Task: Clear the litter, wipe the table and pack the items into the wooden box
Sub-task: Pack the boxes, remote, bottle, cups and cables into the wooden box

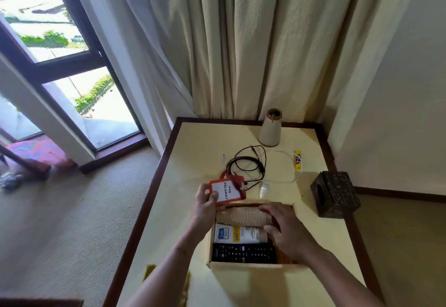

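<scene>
Orange pass holder [228, 192] pinched in my left hand [205, 204], at 11 o'clock of the wooden box [241, 265] on the desk [205, 142]. Right hand [288, 230] fingers curl round the paper cup stack [248, 216] inside the box.

Two bare forearms [169, 265], unsleeved as far as seen; left hand [205, 204] ungloved, right hand [287, 232] ungloved
</scene>
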`<state>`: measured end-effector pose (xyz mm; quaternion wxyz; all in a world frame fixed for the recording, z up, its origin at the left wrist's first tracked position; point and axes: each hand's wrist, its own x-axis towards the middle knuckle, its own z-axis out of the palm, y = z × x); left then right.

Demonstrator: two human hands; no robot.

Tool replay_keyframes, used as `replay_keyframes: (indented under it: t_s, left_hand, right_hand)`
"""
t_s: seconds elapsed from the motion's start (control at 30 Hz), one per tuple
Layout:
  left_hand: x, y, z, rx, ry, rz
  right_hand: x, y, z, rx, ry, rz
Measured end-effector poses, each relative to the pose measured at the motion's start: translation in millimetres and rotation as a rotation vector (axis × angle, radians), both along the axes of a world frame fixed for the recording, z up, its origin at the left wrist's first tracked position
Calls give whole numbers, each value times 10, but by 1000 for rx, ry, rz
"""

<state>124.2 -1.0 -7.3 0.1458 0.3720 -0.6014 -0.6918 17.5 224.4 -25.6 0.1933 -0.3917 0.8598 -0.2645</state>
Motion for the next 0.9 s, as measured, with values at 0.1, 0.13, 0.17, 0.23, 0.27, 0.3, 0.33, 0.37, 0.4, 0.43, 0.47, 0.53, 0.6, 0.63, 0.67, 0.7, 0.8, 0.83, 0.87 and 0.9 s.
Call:
replay_keyframes:
  t_s: [0.1, 0.13, 0.17, 0.23, 0.27, 0.3, 0.33, 0.37, 0.4, 0.43, 0.47, 0.53, 0.6, 0.63, 0.67, 0.7, 0.8, 0.83, 0.87, 0.9]
  left_hand:
    - [43, 8, -20, -34, -29, -36]
    - [70, 26, -12, -43, -34, -35]
    - [102, 49, 5, -46, -35, -33]
    - [176, 109, 65, -38, -20, -44]
    - [219, 137, 94, -60, -14, -63]
    - [255, 163, 133, -117, -8, -92]
    - [299, 182, 183, -194, 2, -132]
    - [334, 197, 247, -266, 13, -175]
    - [364, 204, 316, -326, 19, -214]
    - [385, 206, 397, -373, 18, -250]
    - [402, 203, 481, -412, 15, -281]
    - [448, 165, 658, -481, 19, -323]
    - [501, 97, 844, -564, 30, -320]
    - [532, 55, 938, -589, 44, -292]
    - [569, 7, 1021, -585, 72, -248]
    - [599, -42, 1093, -548, 112, -191]
    - [693, -168, 1279, -317, 235, -11]
    - [719, -188, 1333, -232, 250, 34]
    - [730, -194, 1379, -154, 252, 63]
    - [733, -186, 1416, -87, 244, 77]
  right_hand:
    - [117, -67, -106, 76, 183, -70]
    - [144, -87, -106, 107, 230, -108]
    - [160, -106, -96, 133, 261, -132]
    - [197, -146, -25, 108, 215, -170]
    - [221, -172, 32, 43, 162, -199]
    - [240, -201, 95, -62, 109, -228]
    - [254, -245, 182, -170, 67, -240]
    - [263, -293, 285, -262, 23, -235]
    - [269, -342, 401, -316, -26, -202]
    - [271, -388, 529, -330, -63, -144]
    - [271, -424, 654, -326, -89, -78]
    - [267, -471, 872, -325, -185, -12]
    - [256, -455, 1022, -327, -324, -11]
    - [249, -423, 1064, -329, -349, -13]
    - [234, -378, 1086, -319, -346, -21]
    - [219, -344, 1094, -325, -356, -35]
    - [268, -282, 1160, -361, -342, -122]
    - [283, -272, 1161, -347, -265, -158]
    - [283, -253, 1155, -315, -158, -168]
    - [297, -236, 1162, -297, -127, -154]
